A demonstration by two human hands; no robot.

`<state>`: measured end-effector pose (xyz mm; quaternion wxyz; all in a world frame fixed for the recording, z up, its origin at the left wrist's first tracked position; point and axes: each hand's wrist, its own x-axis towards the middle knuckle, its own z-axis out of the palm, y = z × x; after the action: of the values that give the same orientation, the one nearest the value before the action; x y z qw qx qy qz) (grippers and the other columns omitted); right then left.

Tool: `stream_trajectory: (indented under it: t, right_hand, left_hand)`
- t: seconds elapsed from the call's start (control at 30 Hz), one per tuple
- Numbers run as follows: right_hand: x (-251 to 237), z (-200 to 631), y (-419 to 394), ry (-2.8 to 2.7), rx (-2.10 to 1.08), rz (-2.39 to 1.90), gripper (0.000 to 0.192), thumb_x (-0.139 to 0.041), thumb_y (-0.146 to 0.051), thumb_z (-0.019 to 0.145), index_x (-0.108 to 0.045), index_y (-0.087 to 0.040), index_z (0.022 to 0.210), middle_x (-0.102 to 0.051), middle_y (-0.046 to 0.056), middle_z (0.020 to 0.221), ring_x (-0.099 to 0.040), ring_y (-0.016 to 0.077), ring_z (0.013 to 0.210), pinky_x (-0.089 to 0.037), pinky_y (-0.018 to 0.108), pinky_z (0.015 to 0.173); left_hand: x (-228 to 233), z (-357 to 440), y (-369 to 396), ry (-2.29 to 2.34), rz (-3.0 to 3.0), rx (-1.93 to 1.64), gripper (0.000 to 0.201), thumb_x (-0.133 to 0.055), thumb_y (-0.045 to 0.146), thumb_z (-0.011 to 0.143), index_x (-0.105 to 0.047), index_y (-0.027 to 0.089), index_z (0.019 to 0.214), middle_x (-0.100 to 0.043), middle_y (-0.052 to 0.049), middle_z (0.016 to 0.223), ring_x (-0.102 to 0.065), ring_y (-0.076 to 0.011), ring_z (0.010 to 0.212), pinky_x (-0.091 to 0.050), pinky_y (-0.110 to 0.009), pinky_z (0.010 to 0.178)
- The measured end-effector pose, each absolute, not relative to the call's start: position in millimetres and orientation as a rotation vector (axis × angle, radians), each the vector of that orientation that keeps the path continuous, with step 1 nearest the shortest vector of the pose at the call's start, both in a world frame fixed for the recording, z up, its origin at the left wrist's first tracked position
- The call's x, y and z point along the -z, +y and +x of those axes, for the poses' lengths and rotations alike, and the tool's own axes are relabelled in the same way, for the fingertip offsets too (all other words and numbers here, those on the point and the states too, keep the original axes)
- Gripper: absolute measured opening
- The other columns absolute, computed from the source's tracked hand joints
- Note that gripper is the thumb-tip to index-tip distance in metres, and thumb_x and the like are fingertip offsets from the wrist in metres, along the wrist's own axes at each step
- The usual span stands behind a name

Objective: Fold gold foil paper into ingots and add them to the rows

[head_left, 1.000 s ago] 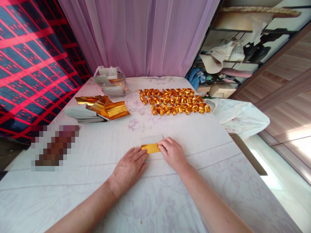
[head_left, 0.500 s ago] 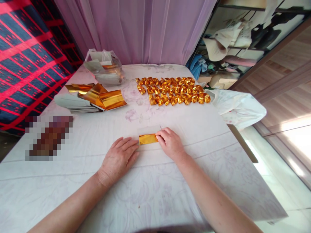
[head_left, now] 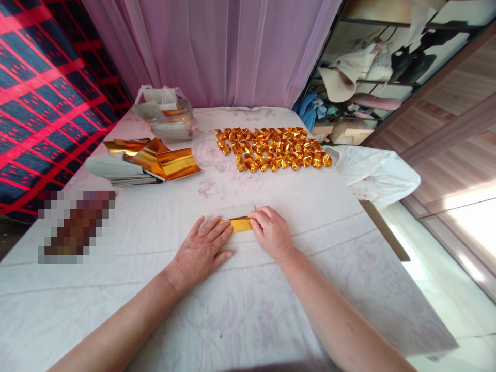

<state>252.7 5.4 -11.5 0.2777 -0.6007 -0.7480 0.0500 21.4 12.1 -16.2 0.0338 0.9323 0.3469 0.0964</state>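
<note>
The left hand point(head_left: 201, 250) lies flat on the white-covered surface point(head_left: 271, 310), fingers spread, their tips pressing the left end of a folded gold foil strip point(head_left: 239, 225); the right hand point(head_left: 271, 232) pinches its right end. The strip sits between the two, near the person. The foil looks slippery — uneven pressure could skew the crease or tear it. Finished gold folded pieces point(head_left: 273, 150) lie well apart — beyond the strip.
</note>
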Motion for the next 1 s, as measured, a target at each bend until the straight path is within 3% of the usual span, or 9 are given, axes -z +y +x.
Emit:
stream_trajectory:
  t: [0.13,0.2,0.33,0.73,1.0]
  right_hand:
    - [2.6,241.2,-10.7,-2.191,-0.155,-1.506,0.03,-0.047,-0.022,0.096,-0.066,-0.02,0.119,-0.067,0.01,0.117,-0.058,0.0244,0.109,-0.046,0.042,0.098]
    - [2.5,236.8,-19.2,-2.308,-0.199,-1.456,0.036,-0.05,-0.025,0.096,-0.06,-0.02,0.13,-0.059,0.01,0.136,-0.048,0.0257,0.129,-0.039,0.044,0.108]
    - [6.6,238.9,-29.6,-2.405,-0.29,-1.571,0.05,-0.048,-0.033,0.097,-0.045,-0.019,0.145,-0.044,0.011,0.152,-0.035,0.0272,0.143,-0.025,0.056,0.117]
    - [6.8,253.1,-36.0,-2.42,-0.316,-1.652,0.061,-0.049,-0.046,0.096,-0.037,-0.018,0.15,-0.034,0.012,0.157,-0.03,0.0286,0.146,-0.019,0.06,0.118]
    - [10.9,255.0,-36.9,-2.395,-0.268,-1.718,0.063,-0.048,-0.046,0.095,-0.039,-0.015,0.149,-0.033,0.012,0.157,-0.03,0.0288,0.146,-0.022,0.06,0.117]
  left_hand:
    - [15.8,23.3,9.1,1.106,2.887,-0.318,0.052,-0.04,0.049,0.1,-0.049,0.023,0.143,-0.051,-0.006,0.148,-0.038,-0.0297,0.142,-0.02,-0.054,0.119]
    - [16.2,23.5,8.5,1.13,2.9,-0.341,0.053,-0.041,0.05,0.099,-0.049,0.023,0.143,-0.048,-0.008,0.15,-0.038,-0.0326,0.141,-0.025,-0.056,0.116]
    - [18.3,20.5,8.6,1.137,2.914,-0.354,0.053,-0.041,0.052,0.098,-0.049,0.024,0.143,-0.044,-0.01,0.152,-0.037,-0.0341,0.141,-0.027,-0.057,0.114]
    - [21.6,9.7,14.3,1.01,3.067,-0.356,0.056,-0.036,0.059,0.098,-0.044,0.033,0.146,-0.04,-0.004,0.156,-0.031,-0.0293,0.144,-0.009,-0.052,0.12]
    - [22.1,9.3,14.9,0.997,3.107,-0.392,0.055,-0.043,0.059,0.096,-0.043,0.037,0.146,-0.042,-0.004,0.154,-0.033,-0.0283,0.143,-0.011,-0.051,0.12]
